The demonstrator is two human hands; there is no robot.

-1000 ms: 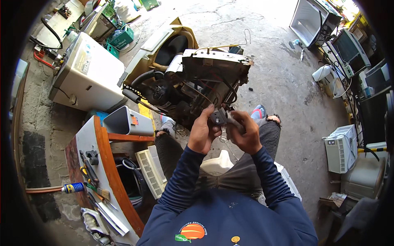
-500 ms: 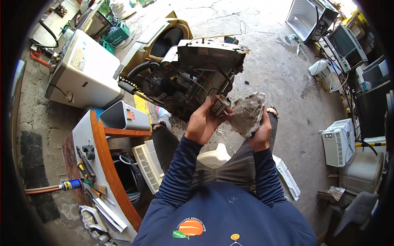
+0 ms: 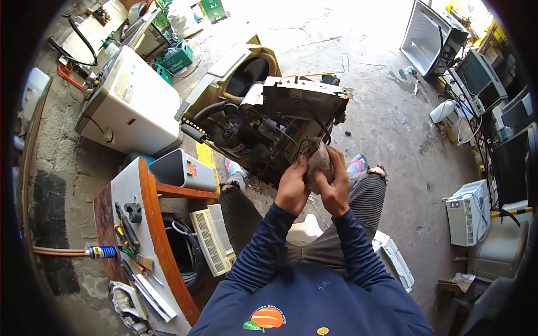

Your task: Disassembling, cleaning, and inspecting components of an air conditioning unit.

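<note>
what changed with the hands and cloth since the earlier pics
The right hand has moved left, toward the left hand. The cloth, spread out before, is now bunched between them. The small grey part seen in the left hand is hidden now; whether it is still held can't be told. The opened machine and the tools on the bench stayed put.

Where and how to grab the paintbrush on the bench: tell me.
Pinch the paintbrush's green handle, probably from above with the left hand, the one nearer the bench. The brush appears to lie down with other tools close on both sides, and its bristles point toward the wooden edge, so reach over them.
</note>
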